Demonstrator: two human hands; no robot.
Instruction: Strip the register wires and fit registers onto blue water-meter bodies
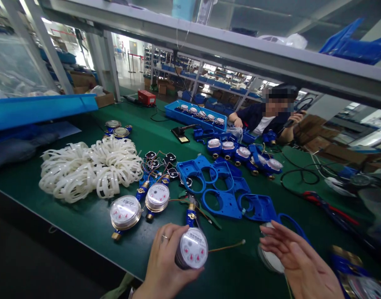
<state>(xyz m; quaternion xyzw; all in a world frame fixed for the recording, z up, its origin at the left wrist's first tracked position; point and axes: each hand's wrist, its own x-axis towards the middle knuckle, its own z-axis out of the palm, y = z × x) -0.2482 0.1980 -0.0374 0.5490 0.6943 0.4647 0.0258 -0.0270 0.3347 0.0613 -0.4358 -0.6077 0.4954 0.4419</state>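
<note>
A water meter [192,248] with a white dial face and small red dials sits at the near edge of the green workbench [93,216], gripped around its side by the left hand [165,261], whose fingers curl about the body while the thumb lies under the dial; a ring shows on one finger. A thin wire [227,246] runs from the meter to the right across the mat. The right hand [298,259] hovers just right of it, fingers spread and empty, above a white round cover [269,259] that it partly hides; whether it touches the cover cannot be told. Just beyond the held meter lie two more water meters [140,207] with brass ends, side by side, and green-handled pliers [205,214]. To the far left sits a heap of white plastic rings [90,168]. In the middle is a cluster of small black circuit boards [161,162] with coloured wires, and right of them a pile of blue plastic brackets [224,191]. Farther off stand a row of blue-bodied meters [240,151] and a blue tray [193,114] holding more. Across the bench on the far right, another person [271,116] sits with arms resting on it.
</note>
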